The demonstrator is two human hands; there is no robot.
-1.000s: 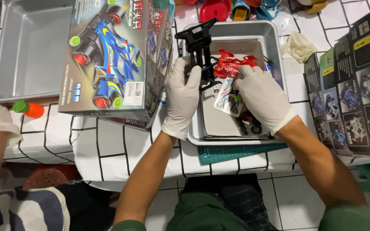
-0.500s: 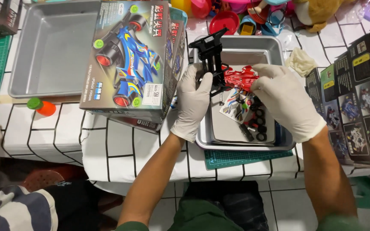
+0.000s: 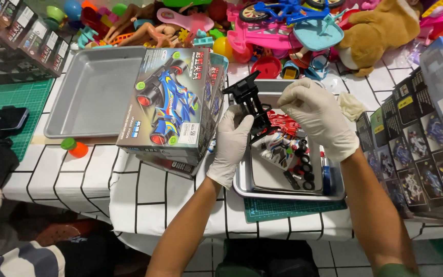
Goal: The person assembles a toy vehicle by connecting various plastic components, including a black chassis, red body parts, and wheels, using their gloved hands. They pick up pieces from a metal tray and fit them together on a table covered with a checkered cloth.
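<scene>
Nearest, a metal tray [image 3: 262, 192] sits on the checked worktop [image 3: 129, 190], holding small black wheels [image 3: 303, 166] and red parts [image 3: 283, 123]. Above it, the gloved left hand [image 3: 232, 141] grips a black toy-car chassis [image 3: 249, 100] from below; the gloved right hand [image 3: 316, 115] curls loosely beside it. A car kit box [image 3: 173, 102] lies just left, toys [image 3: 262, 25] heaped beyond.

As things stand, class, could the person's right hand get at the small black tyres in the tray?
Probably yes. The right hand hovers just above the metal tray, and the black tyres lie uncovered below it, with nothing between.
</scene>
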